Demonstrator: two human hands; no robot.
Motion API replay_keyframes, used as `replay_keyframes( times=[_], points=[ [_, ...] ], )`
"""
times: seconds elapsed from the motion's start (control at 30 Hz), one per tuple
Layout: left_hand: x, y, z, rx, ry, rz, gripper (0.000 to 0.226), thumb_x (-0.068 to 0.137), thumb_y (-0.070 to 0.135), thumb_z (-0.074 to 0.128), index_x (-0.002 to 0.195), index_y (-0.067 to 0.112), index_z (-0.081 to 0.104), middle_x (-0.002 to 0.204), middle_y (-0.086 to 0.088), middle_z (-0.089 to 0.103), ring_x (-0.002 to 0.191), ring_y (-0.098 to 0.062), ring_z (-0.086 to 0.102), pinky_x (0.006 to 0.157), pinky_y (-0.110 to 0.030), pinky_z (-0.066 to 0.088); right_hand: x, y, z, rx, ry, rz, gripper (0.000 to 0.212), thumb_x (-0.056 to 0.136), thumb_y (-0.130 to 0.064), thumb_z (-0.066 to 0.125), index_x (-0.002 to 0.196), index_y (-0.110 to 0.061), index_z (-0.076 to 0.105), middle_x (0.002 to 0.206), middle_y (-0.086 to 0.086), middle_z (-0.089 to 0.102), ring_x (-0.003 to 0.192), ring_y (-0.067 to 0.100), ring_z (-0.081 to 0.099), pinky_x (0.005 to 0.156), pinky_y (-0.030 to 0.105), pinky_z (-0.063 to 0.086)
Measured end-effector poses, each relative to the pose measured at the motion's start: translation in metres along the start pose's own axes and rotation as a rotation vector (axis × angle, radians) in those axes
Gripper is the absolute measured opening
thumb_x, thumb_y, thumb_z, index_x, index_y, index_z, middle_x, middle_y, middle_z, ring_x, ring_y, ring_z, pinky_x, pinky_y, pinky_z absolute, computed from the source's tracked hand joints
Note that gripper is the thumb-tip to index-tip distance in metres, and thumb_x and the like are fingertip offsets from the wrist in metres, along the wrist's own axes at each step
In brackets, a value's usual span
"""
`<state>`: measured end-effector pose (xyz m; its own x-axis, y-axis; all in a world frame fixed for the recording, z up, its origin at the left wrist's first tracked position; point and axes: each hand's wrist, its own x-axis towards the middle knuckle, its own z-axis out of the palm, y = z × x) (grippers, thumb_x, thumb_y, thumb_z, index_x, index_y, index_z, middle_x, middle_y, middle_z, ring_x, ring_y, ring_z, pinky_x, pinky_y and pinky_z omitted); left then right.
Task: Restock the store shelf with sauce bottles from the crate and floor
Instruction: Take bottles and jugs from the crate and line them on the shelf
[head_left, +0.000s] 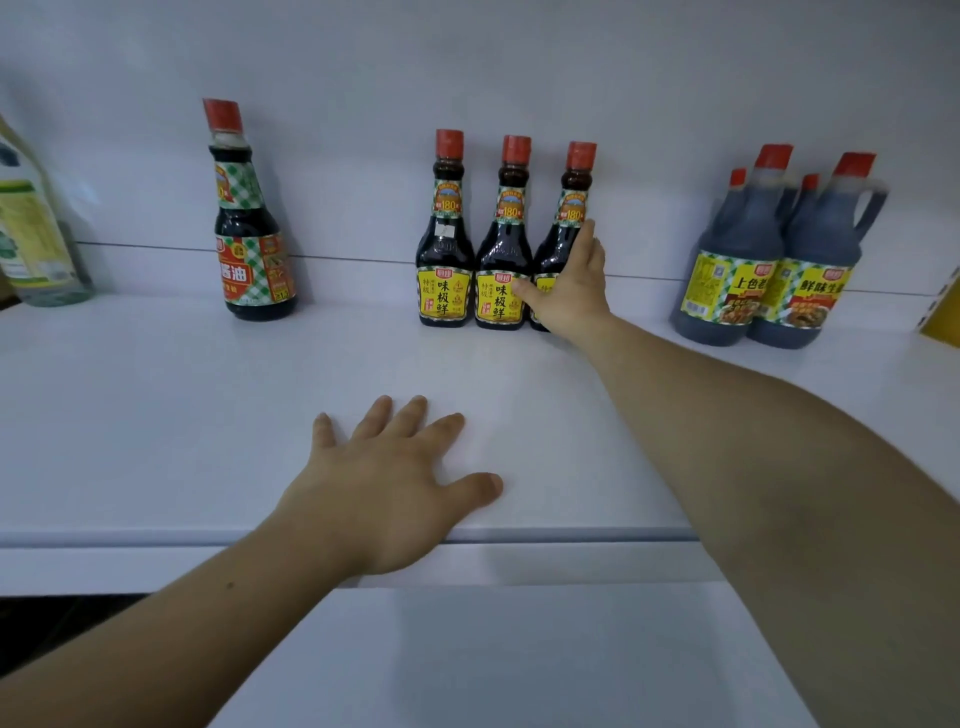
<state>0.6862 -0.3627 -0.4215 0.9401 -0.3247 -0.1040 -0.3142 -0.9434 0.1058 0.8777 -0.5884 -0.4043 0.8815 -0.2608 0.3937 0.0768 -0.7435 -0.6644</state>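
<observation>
Three dark sauce bottles with red caps and yellow labels stand in a row at the back of the white shelf (182, 415): the left one (444, 234), the middle one (505, 239) and the right one (570, 218). My right hand (571, 283) is wrapped around the lower body of the right bottle, thumb on its front, fingers behind. My left hand (389, 483) lies flat and spread on the shelf near its front edge, holding nothing.
A taller soy sauce bottle with a red and green checked label (249, 228) stands alone to the left. Several large handled jugs (769, 260) stand at the right. A pale bottle (31, 228) is at the far left edge, a yellow box (943, 312) at the far right.
</observation>
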Motion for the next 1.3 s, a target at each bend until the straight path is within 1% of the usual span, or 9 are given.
replay_keyframes(
  times=[0.13,0.3,0.43,0.5,0.6,0.67,0.77,1.03,1.3],
  points=[
    [0.004,-0.001,-0.002,-0.01,0.007,0.003,0.075,0.084,0.075,0.016,0.15,0.041,0.005,0.161,0.007,-0.002,0.148,-0.018,-0.005,0.116,-0.058,0.0,-0.019,-0.014,-0.022,-0.088,-0.1,0.031,0.114,0.082,-0.054,0.068,0.153,-0.021,-0.014,0.162,0.011,-0.011,0.15,0.026,-0.006,0.121,0.044,0.008],
    [0.007,0.0,-0.01,0.025,-0.015,0.012,0.073,0.087,0.073,0.014,0.151,0.037,0.006,0.161,0.001,-0.001,0.148,-0.026,-0.002,0.113,-0.064,0.003,-0.083,-0.03,-0.071,-0.233,-0.286,-0.015,0.096,0.085,-0.047,0.068,0.154,-0.016,0.009,0.153,0.013,0.028,0.142,0.031,0.026,0.113,0.036,0.028],
    [-0.004,0.006,-0.016,0.069,-0.027,0.069,0.063,0.095,0.061,0.019,0.148,0.028,0.024,0.158,-0.005,0.018,0.146,-0.029,0.015,0.114,-0.061,0.012,-0.151,-0.039,-0.13,-0.402,-0.412,0.031,0.089,0.093,-0.051,0.055,0.155,-0.015,0.003,0.161,0.009,0.013,0.146,0.028,0.02,0.113,0.033,0.024],
    [-0.016,0.024,-0.022,0.035,-0.033,0.139,0.061,0.095,0.058,0.027,0.146,0.024,0.03,0.156,-0.005,0.027,0.143,-0.026,0.024,0.115,-0.054,0.02,-0.178,-0.04,-0.16,-0.447,-0.405,0.047,0.089,0.092,-0.054,0.053,0.156,-0.016,0.005,0.163,0.006,0.01,0.147,0.026,0.018,0.115,0.034,0.023],
    [-0.044,0.071,-0.031,-0.062,-0.052,0.286,0.067,0.095,0.054,0.04,0.15,0.02,0.024,0.158,-0.002,0.022,0.144,-0.022,0.022,0.118,-0.039,0.02,-0.223,-0.041,-0.206,-0.5,-0.359,0.099,0.085,0.093,-0.054,0.053,0.155,-0.014,0.011,0.162,0.005,0.014,0.146,0.026,0.022,0.115,0.032,0.024],
    [-0.066,0.105,-0.034,-0.058,-0.054,0.39,0.068,0.095,0.053,0.043,0.151,0.02,0.023,0.158,-0.002,0.022,0.144,-0.022,0.024,0.117,-0.036,0.021,-0.254,-0.04,-0.235,-0.556,-0.325,0.136,0.083,0.094,-0.055,0.05,0.155,-0.014,0.012,0.162,0.006,0.015,0.146,0.027,0.023,0.114,0.033,0.024],
    [-0.091,0.15,-0.034,-0.038,-0.043,0.531,0.067,0.094,0.052,0.045,0.15,0.02,0.026,0.156,-0.004,0.028,0.14,-0.023,0.03,0.115,-0.037,0.026,-0.298,-0.034,-0.275,-0.632,-0.297,0.245,0.082,0.094,-0.057,0.047,0.156,-0.017,0.011,0.162,0.007,0.015,0.146,0.027,0.022,0.114,0.035,0.024],
    [-0.142,0.256,-0.015,0.037,-0.082,0.834,0.075,0.092,0.059,0.042,0.152,0.023,0.015,0.159,-0.005,0.018,0.143,-0.026,0.023,0.116,-0.04,0.023,-0.41,-0.014,-0.361,-0.845,-0.219,0.546,0.08,0.096,-0.061,0.037,0.156,-0.019,0.005,0.163,0.009,0.008,0.147,0.031,0.015,0.116,0.042,0.023],
    [-0.181,0.355,0.017,0.103,-0.089,1.071,0.084,0.085,0.07,0.042,0.152,0.032,0.009,0.162,-0.001,0.001,0.148,-0.027,0.004,0.117,-0.051,0.016,-0.51,0.022,-0.426,-0.864,-0.092,0.894,0.082,0.094,-0.064,0.039,0.156,-0.021,0.007,0.163,0.007,0.009,0.149,0.03,0.012,0.117,0.05,0.022]
  ],
)
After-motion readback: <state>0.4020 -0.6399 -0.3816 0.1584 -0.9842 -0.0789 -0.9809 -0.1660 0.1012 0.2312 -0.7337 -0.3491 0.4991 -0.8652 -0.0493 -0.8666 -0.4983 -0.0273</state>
